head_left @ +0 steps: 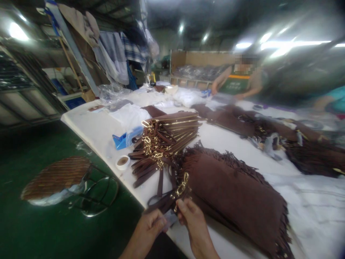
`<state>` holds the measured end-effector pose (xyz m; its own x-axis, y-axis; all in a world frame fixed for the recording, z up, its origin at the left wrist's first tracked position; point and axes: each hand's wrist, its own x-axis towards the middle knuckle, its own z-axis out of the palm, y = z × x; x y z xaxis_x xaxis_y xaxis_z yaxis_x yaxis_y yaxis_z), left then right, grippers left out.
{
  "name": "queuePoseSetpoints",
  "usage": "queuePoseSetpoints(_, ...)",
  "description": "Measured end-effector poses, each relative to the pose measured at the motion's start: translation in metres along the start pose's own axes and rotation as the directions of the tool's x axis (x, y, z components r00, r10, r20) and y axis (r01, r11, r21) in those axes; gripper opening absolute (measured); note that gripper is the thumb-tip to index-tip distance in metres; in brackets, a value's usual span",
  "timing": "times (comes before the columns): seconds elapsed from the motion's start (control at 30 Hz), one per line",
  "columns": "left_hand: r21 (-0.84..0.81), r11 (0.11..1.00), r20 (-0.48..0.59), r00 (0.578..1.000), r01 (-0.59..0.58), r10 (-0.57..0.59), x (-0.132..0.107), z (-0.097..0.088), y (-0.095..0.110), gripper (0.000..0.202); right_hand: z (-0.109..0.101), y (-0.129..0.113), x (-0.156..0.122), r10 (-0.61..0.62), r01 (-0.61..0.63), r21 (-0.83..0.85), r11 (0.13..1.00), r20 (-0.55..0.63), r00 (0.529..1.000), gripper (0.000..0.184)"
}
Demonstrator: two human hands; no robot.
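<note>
Lengthwise, gold chain pointing forward from right hand, leaning slightly rightward.

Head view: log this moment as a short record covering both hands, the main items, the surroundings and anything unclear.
Left hand: curled at a pale translucent piece
Right hand: pinching at the lower end of gold-toned clasps
Beside the right hand: fringed brown bag on the white table
Beyond the hands: piled brown zippered pouches with straps
Near table edge: tape roll, left of the pouches
Floor: round stool
Across the table: co-worker, green apron
Unclear: what the translucent piece is
</note>
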<state>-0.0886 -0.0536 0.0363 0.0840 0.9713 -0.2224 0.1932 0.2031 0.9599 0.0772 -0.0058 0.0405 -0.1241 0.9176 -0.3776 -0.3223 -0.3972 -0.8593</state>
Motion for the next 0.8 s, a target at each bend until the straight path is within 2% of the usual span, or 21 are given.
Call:
queuePoseSetpoints(0.27, -0.038, 0.997, -0.036, 0.997, 0.062, -0.063, 0.002, 0.013, -0.003, 0.043, -0.002, 0.008, 0.003, -0.026, 0.024, -0.046, 0.999, -0.051, 0.998, 0.047)
queuePoseSetpoints(0.5, -0.112, 0.990, -0.060, 0.994, 0.088, -0.095, 0.003, 0.021, -0.008, 0.042, -0.001, 0.000, 0.001, -0.066, 0.062, -0.053, 0.997, -0.063, 0.996, 0.046)
queuePoseSetpoints(0.8, -0.131, 0.984, -0.046, 0.991, 0.117, -0.124, -0.005, 0.022, 0.004, 0.043, 0.007, -0.006, -0.006, -0.067, 0.064, -0.042, 0.997, -0.099, 0.993, 0.048)
